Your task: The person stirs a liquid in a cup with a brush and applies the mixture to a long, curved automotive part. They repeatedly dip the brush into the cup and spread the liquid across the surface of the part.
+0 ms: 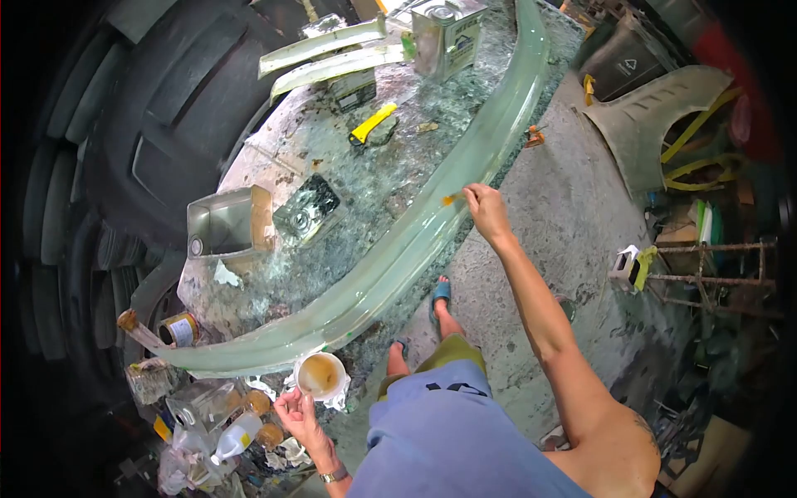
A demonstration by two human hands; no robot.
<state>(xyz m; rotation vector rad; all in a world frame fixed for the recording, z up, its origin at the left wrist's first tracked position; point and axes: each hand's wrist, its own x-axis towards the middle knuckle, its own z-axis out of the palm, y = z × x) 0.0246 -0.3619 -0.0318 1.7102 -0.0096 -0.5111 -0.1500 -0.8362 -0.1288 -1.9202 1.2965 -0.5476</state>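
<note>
A long, curved, translucent green strip with a glossy surface lies along the table's near edge. My right hand is closed on a small brush, whose orange-brown bristles are at the strip's surface. Low in the view, my left hand grips a white cup holding a yellowish-brown liquid. The cup is beside the strip's lower edge, with crumpled white paper around it.
On the stained table are a yellow cutter, a metal can, a cut-open metal container and pale curved strips. Bottles and plastic litter lie lower left. A grey panel stands at right.
</note>
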